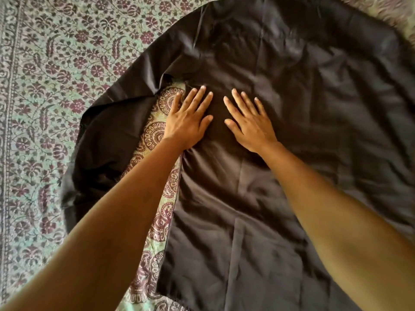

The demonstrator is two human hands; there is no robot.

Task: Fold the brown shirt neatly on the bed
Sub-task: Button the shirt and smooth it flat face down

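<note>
The dark brown shirt (303,113) lies spread flat over most of the bed, its body running from the near edge to the far right. One sleeve (105,135) curves off to the left and down, with patterned cover showing between it and the body. My left hand (188,122) rests palm down on the shirt's left side edge, fingers apart, part of it over the cover. My right hand (249,124) lies flat on the shirt's body just beside it, fingers spread. Neither hand grips cloth.
The bed is covered by a green and maroon floral bedspread (45,86) with a patterned border along the left. A paisley strip (157,131) of the cover shows between sleeve and body. The shirt has light creases.
</note>
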